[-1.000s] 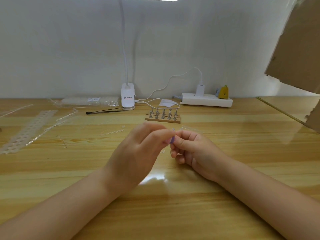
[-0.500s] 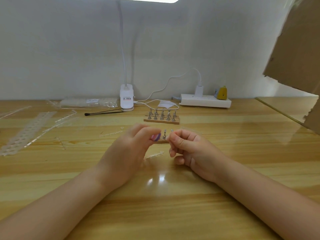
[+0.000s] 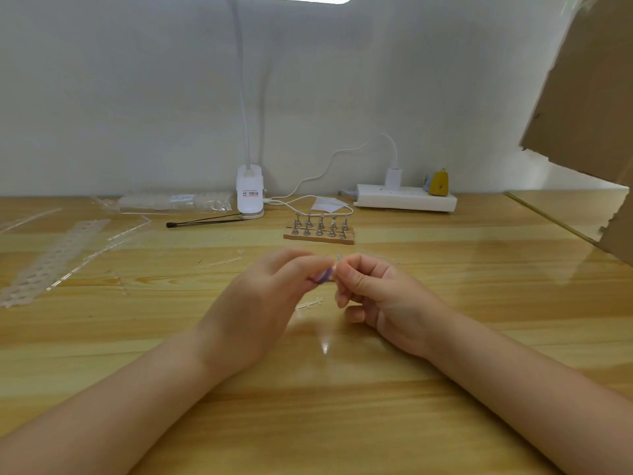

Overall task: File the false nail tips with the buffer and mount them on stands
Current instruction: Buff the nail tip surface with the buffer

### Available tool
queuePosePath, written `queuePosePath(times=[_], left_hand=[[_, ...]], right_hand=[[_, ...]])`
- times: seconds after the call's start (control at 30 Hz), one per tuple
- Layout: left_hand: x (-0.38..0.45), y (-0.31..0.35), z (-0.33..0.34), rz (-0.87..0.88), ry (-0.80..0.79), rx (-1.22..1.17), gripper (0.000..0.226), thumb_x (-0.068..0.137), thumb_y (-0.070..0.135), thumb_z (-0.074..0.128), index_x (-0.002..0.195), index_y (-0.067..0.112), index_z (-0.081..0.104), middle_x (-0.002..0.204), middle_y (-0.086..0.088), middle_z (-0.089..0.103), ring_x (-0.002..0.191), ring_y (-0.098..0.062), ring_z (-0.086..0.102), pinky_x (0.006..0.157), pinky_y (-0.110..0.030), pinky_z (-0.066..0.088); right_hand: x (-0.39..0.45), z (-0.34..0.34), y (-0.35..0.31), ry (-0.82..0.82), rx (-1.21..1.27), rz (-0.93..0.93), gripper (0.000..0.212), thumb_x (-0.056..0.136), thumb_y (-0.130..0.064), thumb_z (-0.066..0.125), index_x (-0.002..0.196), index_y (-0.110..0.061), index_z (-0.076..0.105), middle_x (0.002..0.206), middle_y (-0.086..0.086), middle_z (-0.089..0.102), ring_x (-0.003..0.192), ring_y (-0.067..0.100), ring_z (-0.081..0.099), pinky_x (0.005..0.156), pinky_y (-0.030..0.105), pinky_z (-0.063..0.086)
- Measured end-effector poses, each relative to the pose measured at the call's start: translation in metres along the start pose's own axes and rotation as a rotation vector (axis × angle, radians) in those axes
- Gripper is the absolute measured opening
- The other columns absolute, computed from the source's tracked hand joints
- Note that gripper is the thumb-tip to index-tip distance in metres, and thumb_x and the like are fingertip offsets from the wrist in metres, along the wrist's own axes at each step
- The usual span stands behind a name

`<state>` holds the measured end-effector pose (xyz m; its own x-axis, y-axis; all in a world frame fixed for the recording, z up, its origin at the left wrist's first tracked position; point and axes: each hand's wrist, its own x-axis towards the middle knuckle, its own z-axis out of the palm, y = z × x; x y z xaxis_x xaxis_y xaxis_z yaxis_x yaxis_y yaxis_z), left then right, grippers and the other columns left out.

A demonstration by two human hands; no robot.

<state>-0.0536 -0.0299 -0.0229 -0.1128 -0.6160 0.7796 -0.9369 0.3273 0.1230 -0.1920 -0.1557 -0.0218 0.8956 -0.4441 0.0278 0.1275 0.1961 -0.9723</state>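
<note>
The left hand pinched a small purple buffer between thumb and fingertips, and the right hand had its fingers curled around a small metal stand, only the top of which showed above the knuckles; whether a clear nail tip sat on it was too small to tell. Both hands hovered just in front of the wooden rack of stands, which served as the landmark.

A second earlier the hands had been pressed together with the buffer nearly hidden. Half a second earlier they had drawn slightly apart. Now the buffer lay against the piece held by the right hand again. That back-and-forth suggested filing strokes were under way, so mounting was probably not yet reached for this tip.

Left of the rack lay a perforated clear strip and a black-tipped tool. A short clear sprue lay on the surface in front of the rack, just beneath the hands. Behind the rack stood a white clip lamp and a power strip.
</note>
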Motion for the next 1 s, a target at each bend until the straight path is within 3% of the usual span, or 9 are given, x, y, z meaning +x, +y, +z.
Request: queuePosePath(times=[0.07, 0.2, 0.33, 0.43, 0.5, 0.67, 0.77, 0.87, 1.0], left_hand=[[-0.002, -0.004, -0.005, -0.045, 0.005, 0.063, 0.023, 0.091, 0.007, 0.06, 0.113, 0.001, 0.064, 0.103, -0.012, 0.065, 0.093, -0.021, 0.064, 0.083, -0.028, 0.052], [0.002, 0.008, -0.001, -0.047, 0.03, -0.018, 0.018, 0.101, 0.025, 0.045, 0.113, 0.019, 0.057, 0.104, 0.001, 0.065, 0.094, -0.01, 0.06, 0.084, -0.023, 0.05], [-0.004, -0.006, -0.003, -0.042, -0.013, 0.205, 0.019, 0.091, 0.005, 0.059, 0.108, 0.001, 0.066, 0.097, -0.013, 0.064, 0.084, -0.029, 0.063, 0.072, -0.044, 0.053], [-0.001, -0.003, -0.006, 0.021, 0.073, 0.186, 0.018, 0.092, 0.009, 0.06, 0.11, 0.009, 0.062, 0.093, -0.009, 0.063, 0.082, -0.022, 0.061, 0.077, -0.033, 0.051], [-0.001, 0.006, 0.0, 0.11, 0.044, 0.201, 0.017, 0.094, 0.011, 0.061, 0.111, 0.013, 0.06, 0.09, -0.009, 0.063, 0.079, -0.02, 0.059, 0.078, -0.028, 0.049], [-0.002, -0.006, -0.008, 0.006, 0.012, 0.284, 0.01, 0.087, 0.006, 0.066, 0.095, 0.002, 0.071, 0.079, -0.01, 0.062, 0.068, -0.026, 0.059, 0.064, -0.041, 0.052], [0.0, 0.003, -0.005, 0.126, 0.084, 0.278, 0.017, 0.088, 0.007, 0.069, 0.103, 0.011, 0.064, 0.08, -0.009, 0.063, 0.07, -0.022, 0.058, 0.069, -0.031, 0.049], [0.001, 0.009, 0.0, 0.233, 0.062, 0.349, 0.031, 0.079, 0.0, 0.074, 0.103, 0.013, 0.06, 0.075, -0.009, 0.062, 0.065, -0.023, 0.057, 0.063, -0.033, 0.051], [0.002, -0.008, -0.014, 0.074, 0.079, 0.369, 0.007, 0.081, 0.002, 0.073, 0.089, 0.002, 0.073, 0.072, -0.011, 0.061, 0.061, -0.027, 0.057, 0.057, -0.043, 0.05]], right_hand=[[0.0, 0.0, 0.0, 0.002, 0.002, 0.003, 0.01, 0.075, -0.028, 0.066, 0.072, -0.019, 0.069, 0.065, -0.001, 0.056, 0.058, 0.008, 0.055, 0.045, 0.017, 0.04], [0.0, 0.001, 0.0, -0.005, -0.018, 0.004, 0.012, 0.077, -0.025, 0.065, 0.077, -0.013, 0.066, 0.063, 0.0, 0.055, 0.056, 0.008, 0.054, 0.045, 0.017, 0.039], [-0.001, 0.001, -0.003, -0.008, 0.012, 0.034, 0.011, 0.078, -0.023, 0.063, 0.075, -0.012, 0.066, 0.065, 0.002, 0.051, 0.058, 0.01, 0.052, 0.045, 0.018, 0.037], [-0.001, 0.002, -0.004, 0.009, 0.011, 0.038, 0.011, 0.076, -0.023, 0.063, 0.073, -0.012, 0.064, 0.065, 0.002, 0.049, 0.056, 0.011, 0.051, 0.044, 0.018, 0.034], [-0.001, 0.002, -0.005, -0.007, 0.002, 0.04, 0.012, 0.074, -0.023, 0.063, 0.074, -0.011, 0.062, 0.065, 0.002, 0.05, 0.055, 0.01, 0.05, 0.044, 0.018, 0.033], [0.0, 0.001, -0.007, -0.023, 0.023, 0.076, 0.011, 0.079, -0.022, 0.059, 0.075, -0.012, 0.061, 0.065, 0.0, 0.047, 0.057, 0.01, 0.05, 0.044, 0.018, 0.034], [0.0, 0.002, -0.006, -0.014, 0.015, 0.066, 0.011, 0.078, -0.021, 0.061, 0.078, -0.01, 0.059, 0.066, 0.001, 0.047, 0.057, 0.01, 0.049, 0.044, 0.018, 0.033], [-0.001, 0.004, -0.007, -0.014, -0.014, 0.071, 0.012, 0.073, -0.02, 0.062, 0.076, -0.009, 0.057, 0.065, 0.003, 0.047, 0.055, 0.011, 0.048, 0.045, 0.02, 0.031], [0.001, 0.003, -0.007, 0.025, 0.018, 0.095, 0.01, 0.075, -0.02, 0.06, 0.075, -0.01, 0.06, 0.064, 0.0, 0.046, 0.055, 0.011, 0.047, 0.043, 0.019, 0.029]])
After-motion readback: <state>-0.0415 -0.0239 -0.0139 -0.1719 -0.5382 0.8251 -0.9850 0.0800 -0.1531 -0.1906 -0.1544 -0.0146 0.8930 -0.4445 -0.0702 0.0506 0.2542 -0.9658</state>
